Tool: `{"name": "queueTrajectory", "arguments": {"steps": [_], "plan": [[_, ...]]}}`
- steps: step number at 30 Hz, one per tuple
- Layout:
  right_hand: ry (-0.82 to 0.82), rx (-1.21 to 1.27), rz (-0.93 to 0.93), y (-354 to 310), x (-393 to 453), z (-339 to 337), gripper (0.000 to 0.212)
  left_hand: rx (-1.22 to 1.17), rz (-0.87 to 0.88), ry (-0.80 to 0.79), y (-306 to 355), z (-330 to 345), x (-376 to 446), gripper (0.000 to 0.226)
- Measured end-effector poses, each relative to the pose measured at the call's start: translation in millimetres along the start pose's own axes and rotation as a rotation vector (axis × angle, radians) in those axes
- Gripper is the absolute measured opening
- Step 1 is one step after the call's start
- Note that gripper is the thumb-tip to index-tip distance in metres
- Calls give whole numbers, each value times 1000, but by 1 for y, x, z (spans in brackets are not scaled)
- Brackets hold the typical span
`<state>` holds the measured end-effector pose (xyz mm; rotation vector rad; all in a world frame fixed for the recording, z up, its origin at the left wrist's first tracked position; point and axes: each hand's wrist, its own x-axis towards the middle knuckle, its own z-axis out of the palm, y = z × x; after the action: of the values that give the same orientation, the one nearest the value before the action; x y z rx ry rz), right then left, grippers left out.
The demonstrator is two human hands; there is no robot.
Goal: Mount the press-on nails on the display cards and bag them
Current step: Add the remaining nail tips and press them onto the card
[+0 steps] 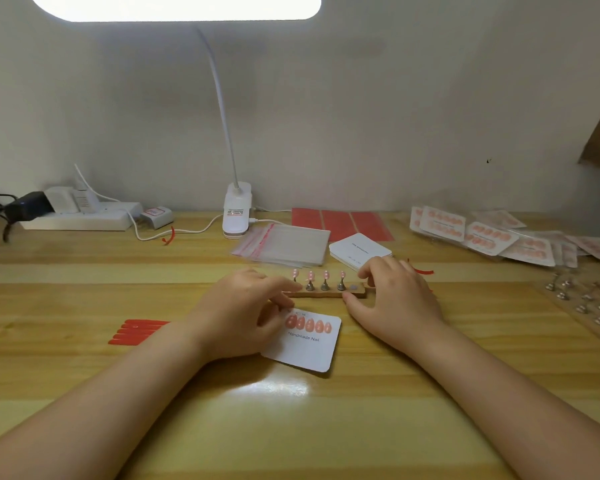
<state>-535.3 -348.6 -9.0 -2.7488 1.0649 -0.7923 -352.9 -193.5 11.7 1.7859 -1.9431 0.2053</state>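
Note:
A white display card (309, 353) printed "Handmade Nail" lies on the desk in front of me, with several pink press-on nails (308, 323) stuck in a row near its top. Just behind it sits a narrow wooden stand (329, 293) with metal pegs that carry more pink nails (310, 275). My left hand (243, 306) covers the card's left corner, and its thumb and forefinger pinch the stand's left end. My right hand (392, 292) holds the stand's right end between thumb and curled fingers.
Clear zip bags (288, 244), a stack of blank cards (357, 249) and red adhesive sheets (340, 221) lie behind the stand. Bagged finished cards (482, 237) and a tray of metal pegs (586, 299) are at right. Red strips (139, 330) lie at left, a lamp clip (236, 213) and power strip (80, 216) at the back.

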Motion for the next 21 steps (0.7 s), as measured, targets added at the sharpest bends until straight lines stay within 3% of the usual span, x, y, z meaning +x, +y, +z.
{"name": "queueTrajectory", "arguments": {"steps": [5, 12, 16, 21], "plan": [[3, 27, 14, -1, -1, -1, 39, 192, 65, 30, 9, 7, 3, 32], [54, 51, 6, -4, -2, -4, 35, 296, -56, 155, 14, 11, 7, 22], [101, 67, -22, -8, -3, -7, 24, 128, -253, 316, 8, 15, 10, 7], [160, 164, -92, -20, -8, -13, 11, -107, -440, 128, -7, 24, 11, 40]]}}
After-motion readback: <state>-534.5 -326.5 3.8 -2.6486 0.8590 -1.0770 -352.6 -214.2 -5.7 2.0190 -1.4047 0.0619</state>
